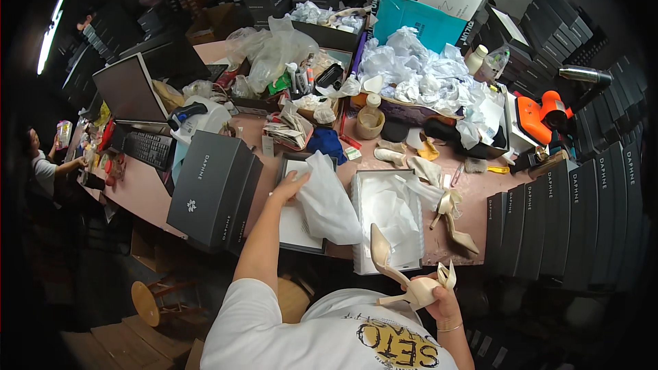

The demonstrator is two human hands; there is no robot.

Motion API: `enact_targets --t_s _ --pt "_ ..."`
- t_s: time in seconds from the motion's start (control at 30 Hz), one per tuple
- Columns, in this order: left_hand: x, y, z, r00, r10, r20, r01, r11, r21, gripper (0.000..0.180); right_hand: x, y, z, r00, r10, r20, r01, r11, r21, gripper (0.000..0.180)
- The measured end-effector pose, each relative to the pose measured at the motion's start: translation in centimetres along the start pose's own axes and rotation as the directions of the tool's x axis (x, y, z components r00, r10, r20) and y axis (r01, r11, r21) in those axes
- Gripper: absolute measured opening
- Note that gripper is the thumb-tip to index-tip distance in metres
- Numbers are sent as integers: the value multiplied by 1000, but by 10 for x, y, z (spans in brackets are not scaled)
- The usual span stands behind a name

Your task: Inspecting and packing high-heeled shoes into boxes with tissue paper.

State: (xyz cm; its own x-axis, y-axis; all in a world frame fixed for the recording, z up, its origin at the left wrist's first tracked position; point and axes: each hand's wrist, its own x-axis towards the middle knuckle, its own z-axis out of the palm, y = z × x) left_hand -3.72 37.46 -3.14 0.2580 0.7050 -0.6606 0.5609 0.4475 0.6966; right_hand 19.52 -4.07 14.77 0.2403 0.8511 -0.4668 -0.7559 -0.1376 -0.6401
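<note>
My right hand (444, 307) grips a beige high-heeled shoe (388, 260) with a bow at its strap, near my chest at the front edge of the table. My left hand (290, 187) is closed on the upper edge of a white wrapping sheet (327, 202), which hangs over a dark-rimmed box part (299, 236). Between the hands lies a shoe box (356, 229) with pale walls, lined with white tissue paper (392, 209). To its right the matching beige shoe (460, 236) rests on the pink table, its bow toward the box.
Closed dark grey shoe boxes (209, 192) stand at the left, with a long row of dark boxes (548, 212) at the right. Behind are a heap of crumpled paper (418, 68), a bottle (371, 113), cloths and an orange tool (538, 116). A stool (145, 303) stands below left.
</note>
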Motion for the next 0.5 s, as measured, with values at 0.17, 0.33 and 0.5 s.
enact_targets --t_s 0.17,0.33,0.5 --pt "-32 -35 20 909 411 -68 -408 911 58 41 6 -15 -14 995 -34 95 40 997 -70 53" --pt "-174 71 63 532 794 -295 -797 587 142 33 -8 -63 -21 907 -230 353 213 973 87 47" --pt "-220 47 118 488 807 -333 -849 527 33 28 -18 -83 -22 877 -182 445 138 982 129 51"
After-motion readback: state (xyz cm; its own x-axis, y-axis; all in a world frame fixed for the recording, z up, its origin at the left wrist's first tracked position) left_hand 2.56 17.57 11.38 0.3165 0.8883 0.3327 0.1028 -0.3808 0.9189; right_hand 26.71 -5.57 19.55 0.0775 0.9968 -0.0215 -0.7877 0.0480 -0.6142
